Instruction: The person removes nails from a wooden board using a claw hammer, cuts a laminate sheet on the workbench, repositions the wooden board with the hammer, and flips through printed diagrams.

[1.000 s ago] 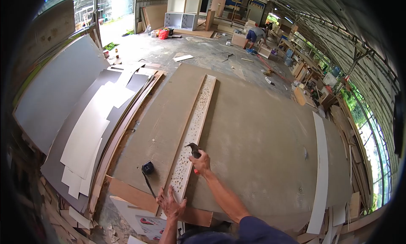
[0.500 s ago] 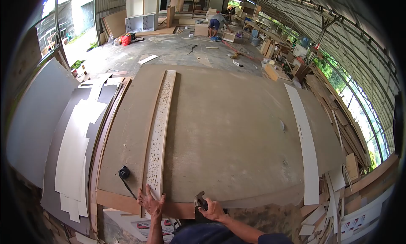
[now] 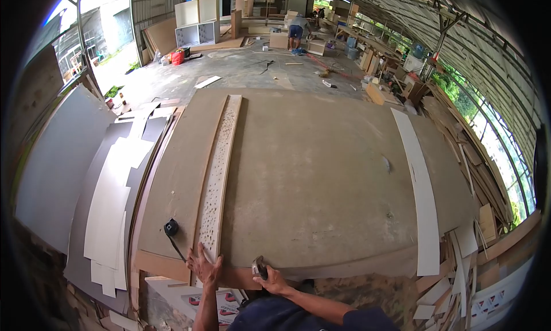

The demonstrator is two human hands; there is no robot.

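Observation:
A long, narrow strip (image 3: 217,176) with a speckled white face and thin wooden edges lies lengthwise on the big brown board (image 3: 321,182). My left hand (image 3: 205,269) rests on the near end of this strip with its fingers spread. To its right, my right hand (image 3: 275,283) grips what looks like a claw hammer (image 3: 259,266), close under its metal head, by the board's near edge. A black tape measure (image 3: 171,227) sits left of the strip, with a dark band running from it toward my left hand.
Another white strip (image 3: 418,199) lies along the board's right side. White sheets (image 3: 109,210) are stacked at the left. Wood offcuts (image 3: 453,279) pile up on the right. Farther back, a person (image 3: 297,30) bends over beside cabinet panels on the floor.
My right hand has moved left with the hammer, nearer to the strip, and the hammer's head has turned. My left hand stays on the strip's near end. The camera view has shifted slightly.

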